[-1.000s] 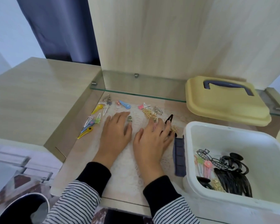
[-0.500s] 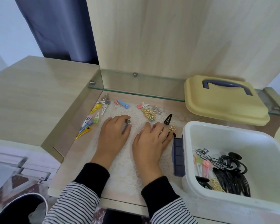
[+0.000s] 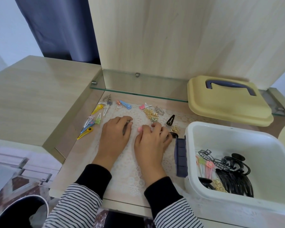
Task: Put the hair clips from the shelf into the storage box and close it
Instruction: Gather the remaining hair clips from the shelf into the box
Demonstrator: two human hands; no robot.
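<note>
Several hair clips lie on a lace mat (image 3: 125, 163) on the shelf: coloured snap clips (image 3: 89, 125) at the left, a blue clip (image 3: 125, 104), gold clips (image 3: 150, 113) and a black snap clip (image 3: 170, 120). My left hand (image 3: 115, 135) rests on the mat, fingers curled around a small grey clip (image 3: 126, 127). Beside it, my right hand (image 3: 152, 140) is curled over a pink clip (image 3: 140, 128) and a black clip (image 3: 173, 134). The white storage box (image 3: 204, 127) stands open at the right with black and pink clips inside. Its yellow lid (image 3: 229, 109) lies behind it.
A glass shelf edge (image 3: 138, 94) runs above the clips at the back. A navy latch (image 3: 181, 157) hangs on the box's left wall, close to my right hand. A wooden side wall (image 3: 76, 125) borders the shelf on the left.
Both hands have curled their flat fingers inward and drawn back slightly, gathering clips under the fingertips. A pink clip now shows at my right thumb.
</note>
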